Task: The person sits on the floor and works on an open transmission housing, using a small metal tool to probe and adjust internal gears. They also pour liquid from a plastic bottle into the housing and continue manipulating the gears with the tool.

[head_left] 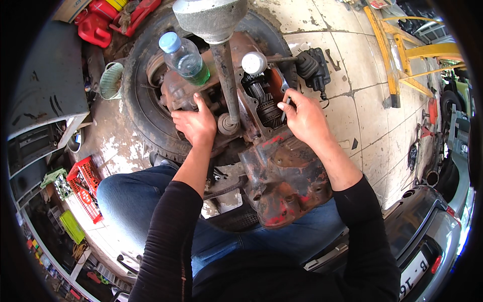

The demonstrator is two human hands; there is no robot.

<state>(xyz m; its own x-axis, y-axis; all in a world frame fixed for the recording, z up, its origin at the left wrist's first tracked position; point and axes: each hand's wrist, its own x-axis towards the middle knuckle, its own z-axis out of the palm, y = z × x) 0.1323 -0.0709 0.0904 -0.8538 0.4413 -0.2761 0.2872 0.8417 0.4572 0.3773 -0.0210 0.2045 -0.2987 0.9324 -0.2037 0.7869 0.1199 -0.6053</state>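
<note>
A worn gearbox (284,183) with red paint traces lies before me, its top opening showing toothed gears (269,108). At the right rim of that opening, my right hand (304,118) pinches a slim grey metal rod (286,108) between thumb and fingers. My left hand (195,121) rests on the rusty housing (176,93) left of the opening, thumb stretched out, with nothing visible in it. Between my hands rises a long metal shaft (224,75) with a wide grey head. Beyond the left hand stands a clear plastic bottle (186,60) with a blue cap and greenish liquid.
A large tyre (138,118) lies under the housing. A white-capped container (254,63) stands by the opening's far end. To the right are a black part with a rubber boot (313,68) and a yellow metal frame (382,50). Red crates (84,189) sit left; a grey car (427,231) is lower right.
</note>
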